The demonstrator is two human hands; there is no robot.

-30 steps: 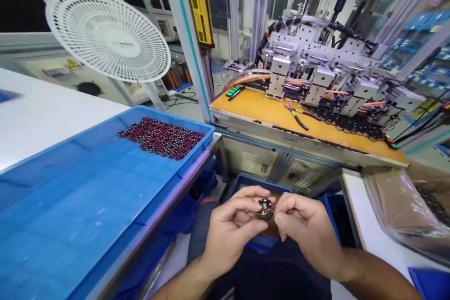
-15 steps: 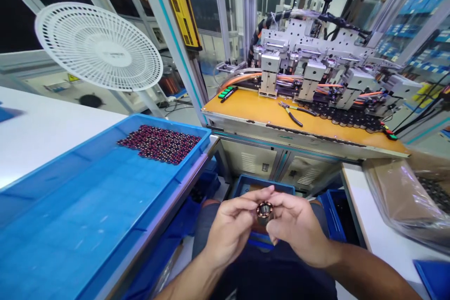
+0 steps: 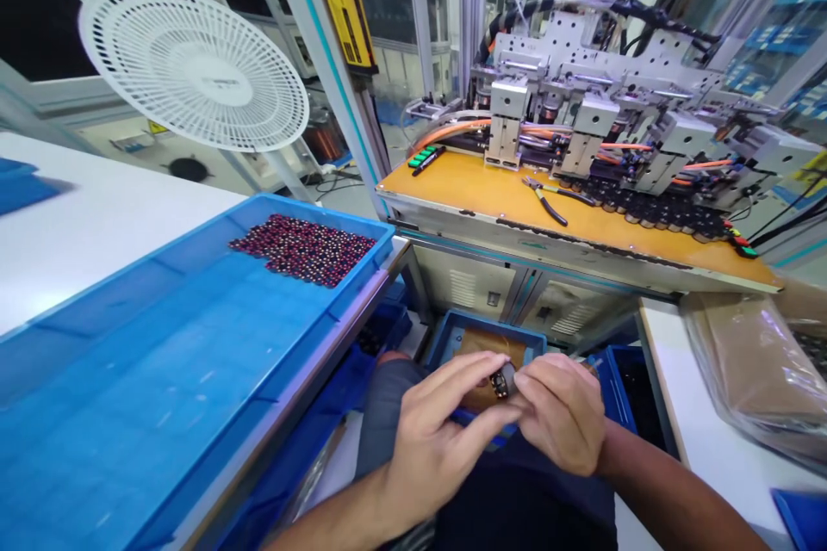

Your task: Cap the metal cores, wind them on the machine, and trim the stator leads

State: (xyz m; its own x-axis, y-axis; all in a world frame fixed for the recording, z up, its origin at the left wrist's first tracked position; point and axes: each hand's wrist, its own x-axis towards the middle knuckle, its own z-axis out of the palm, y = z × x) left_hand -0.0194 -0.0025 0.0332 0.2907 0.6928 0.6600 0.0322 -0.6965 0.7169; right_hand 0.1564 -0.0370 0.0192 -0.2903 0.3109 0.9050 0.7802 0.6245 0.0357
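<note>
A small wound motor stator, a grey cylinder with copper windings at one end, is held between my two hands above my lap. My left hand curls around it, fingertips on its upper edge and thumb below. The fingers of my right hand are bent and pinch it from the right. The stator lies tilted, its wound end turned toward the left. Fingers partly hide its far side. Under the hands is a blue bin with brown material inside.
On the left stands a long blue tray with many small red-and-black wound parts in its far corner. A fixture machine with cutting pliers on its orange top is ahead. A plastic-lined carton sits at right.
The stator has turned from its ring end facing me to lying on its side. My left fingers have stretched over it, and my right hand has curled tighter. The view has shifted slightly.
</note>
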